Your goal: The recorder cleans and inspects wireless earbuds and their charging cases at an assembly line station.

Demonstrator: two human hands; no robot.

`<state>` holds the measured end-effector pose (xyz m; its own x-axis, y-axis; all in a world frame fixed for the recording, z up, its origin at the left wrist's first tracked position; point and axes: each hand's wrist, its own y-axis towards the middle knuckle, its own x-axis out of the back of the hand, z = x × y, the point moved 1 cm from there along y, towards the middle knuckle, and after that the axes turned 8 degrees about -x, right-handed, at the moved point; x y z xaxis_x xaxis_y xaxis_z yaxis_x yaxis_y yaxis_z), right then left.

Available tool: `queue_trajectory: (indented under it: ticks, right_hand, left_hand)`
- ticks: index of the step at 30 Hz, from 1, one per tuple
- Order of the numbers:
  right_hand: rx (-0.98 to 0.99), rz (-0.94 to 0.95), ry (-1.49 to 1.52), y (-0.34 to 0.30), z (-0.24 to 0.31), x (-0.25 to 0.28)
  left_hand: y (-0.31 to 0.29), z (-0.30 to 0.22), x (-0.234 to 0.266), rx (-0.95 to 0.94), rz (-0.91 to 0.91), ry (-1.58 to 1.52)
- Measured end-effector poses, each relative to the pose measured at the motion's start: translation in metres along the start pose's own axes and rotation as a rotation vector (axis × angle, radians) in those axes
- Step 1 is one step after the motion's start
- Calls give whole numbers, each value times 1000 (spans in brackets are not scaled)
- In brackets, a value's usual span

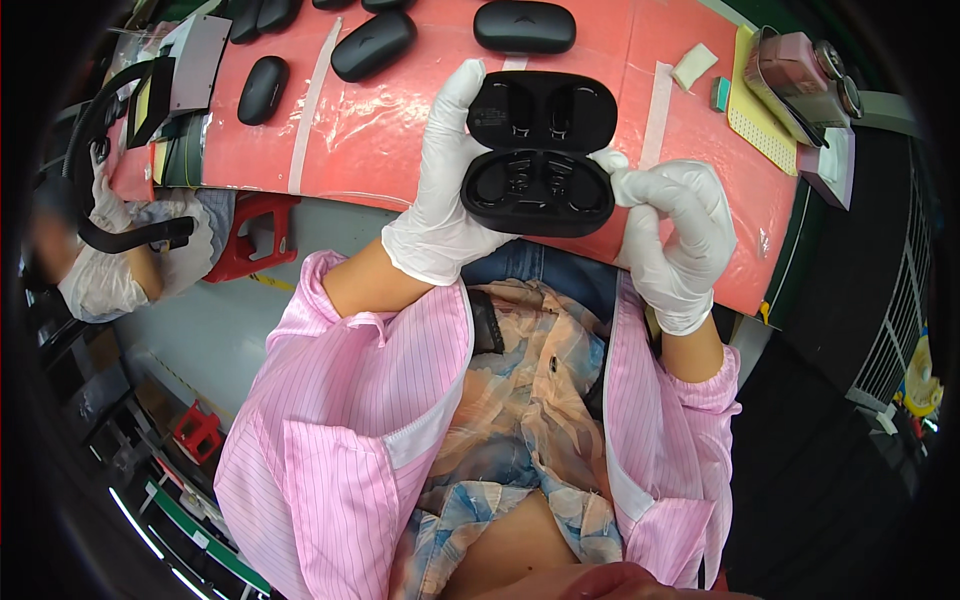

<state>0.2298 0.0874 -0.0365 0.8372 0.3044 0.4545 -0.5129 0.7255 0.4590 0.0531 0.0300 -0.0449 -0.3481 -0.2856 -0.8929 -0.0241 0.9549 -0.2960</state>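
My left hand (pixel 440 185), in a white glove, grips a black earbud charging case (pixel 540 195) by its left side, thumb up along the lid. The case is open, lid (pixel 543 108) tilted back, and its two shaped wells and inner contacts face up. At the right end of the case, near the hinge, my gloved right hand (pixel 680 235) is closed in a pinch. A small white bit shows at its fingertips, against the case edge; whether it is cloth or glove tip I cannot tell.
Several closed black cases (pixel 374 46) lie along the far side of the red-covered table (pixel 400 150). At the far right are a white pad (pixel 694 66), a green block (pixel 720 94), a yellow perforated mat (pixel 760 110) and a holder with bottles (pixel 795 75). A co-worker (pixel 120 240) sits at left.
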Motion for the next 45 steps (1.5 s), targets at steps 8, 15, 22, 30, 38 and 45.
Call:
queue_trajectory:
  ticks: [8,15,22,30,38,45]
  right_hand:
    - [21,-11,-40,-7,11,2]
    - [94,-1,-97,-8,13,-2]
    - [69,-2,-92,-11,15,-3]
    - [-38,27,31,-10,7,3]
    - [-32,-29,102,-10,10,4]
    - [100,112,-15,-10,19,4]
  left_hand:
    - [-4,0,-6,-114,1,189]
    - [-6,2,-6,-158,-76,246]
    - [-3,3,1,-44,-23,176]
    - [-4,-1,1,26,34,23]
    - [-6,0,0,-15,79,95]
    - [-8,0,1,-31,36,155]
